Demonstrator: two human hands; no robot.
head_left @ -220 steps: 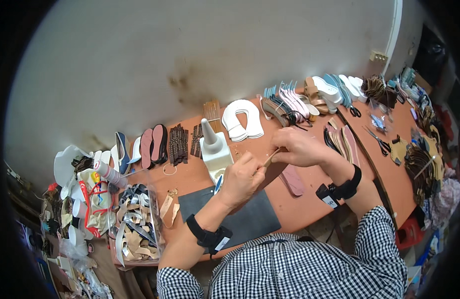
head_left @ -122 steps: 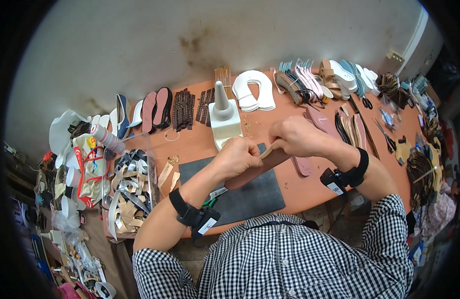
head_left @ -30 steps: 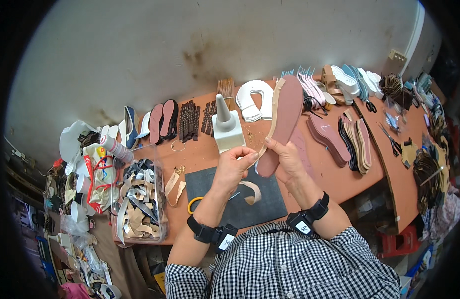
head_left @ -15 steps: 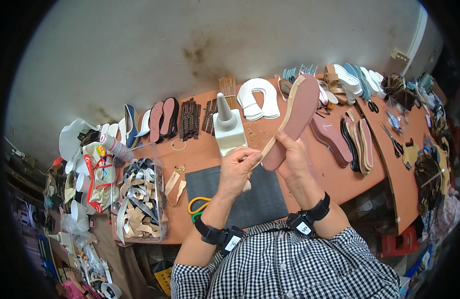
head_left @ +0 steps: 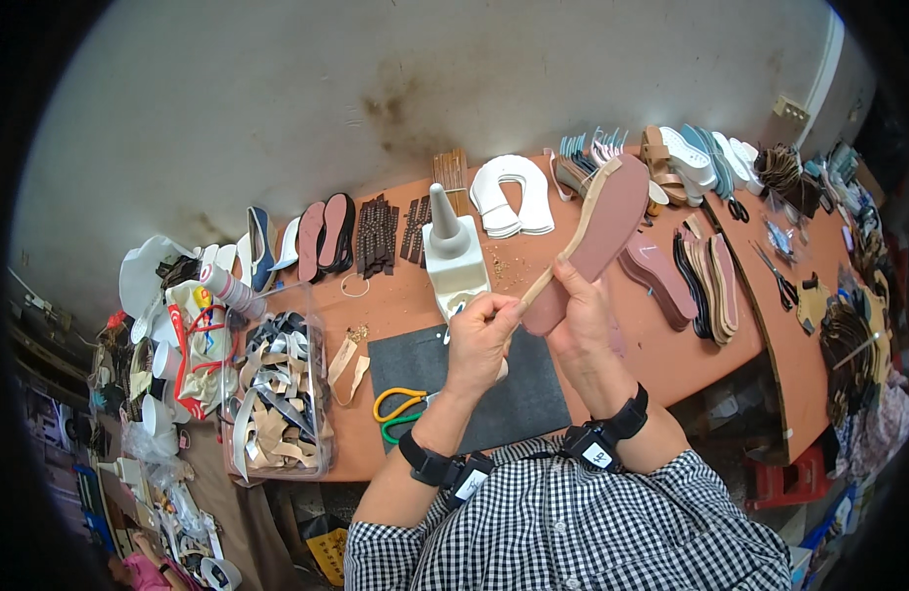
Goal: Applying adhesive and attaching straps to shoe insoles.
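above the table, pink sole, long axis slanting away rightward

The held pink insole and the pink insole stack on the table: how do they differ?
The held pink insole is raised and tilted in the right hand; the pink insole stack lies on the orange table. The held pink insole is one piece; the stack is layered. The held pink insole has a beige strip along its left edge, pinched by the left hand; no such strip shows on the stack. Both are pink and sole-shaped.
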